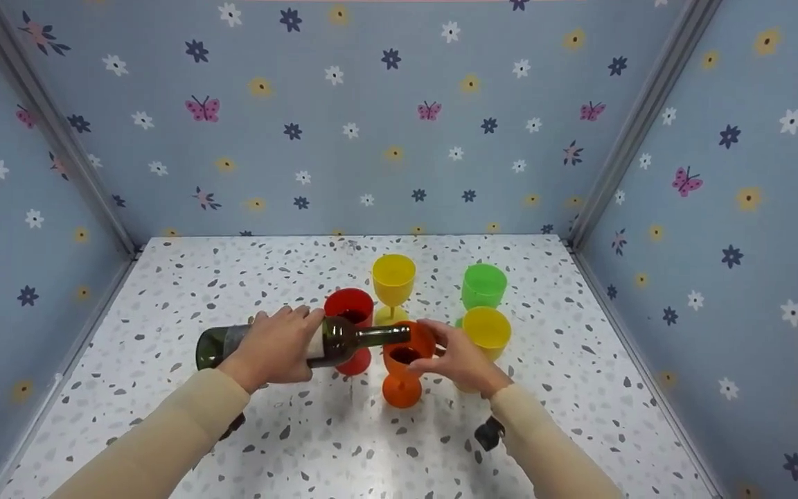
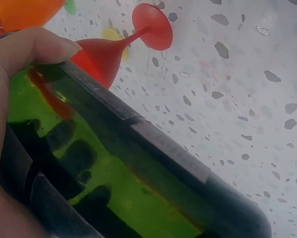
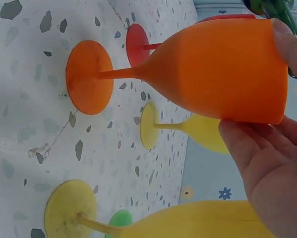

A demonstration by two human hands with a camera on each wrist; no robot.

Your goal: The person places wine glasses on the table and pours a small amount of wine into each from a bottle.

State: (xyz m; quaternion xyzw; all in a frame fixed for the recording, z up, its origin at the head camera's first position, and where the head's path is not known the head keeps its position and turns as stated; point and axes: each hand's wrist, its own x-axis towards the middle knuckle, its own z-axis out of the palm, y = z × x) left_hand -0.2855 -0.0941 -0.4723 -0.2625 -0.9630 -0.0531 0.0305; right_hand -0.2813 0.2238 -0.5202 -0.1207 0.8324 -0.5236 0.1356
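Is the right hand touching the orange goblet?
Touching: the right wrist view shows the right hand holding the orange goblet near its rim, thumb and fingers against the bowl.

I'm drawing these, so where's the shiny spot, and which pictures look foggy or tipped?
Head view: glare on the white speckled tabletop, near the bottom edge; left wrist view: foggy and tipped, the green glass bottle looking soft; right wrist view: clearer but sideways, so the orange stemmed goblet seems to lie down.
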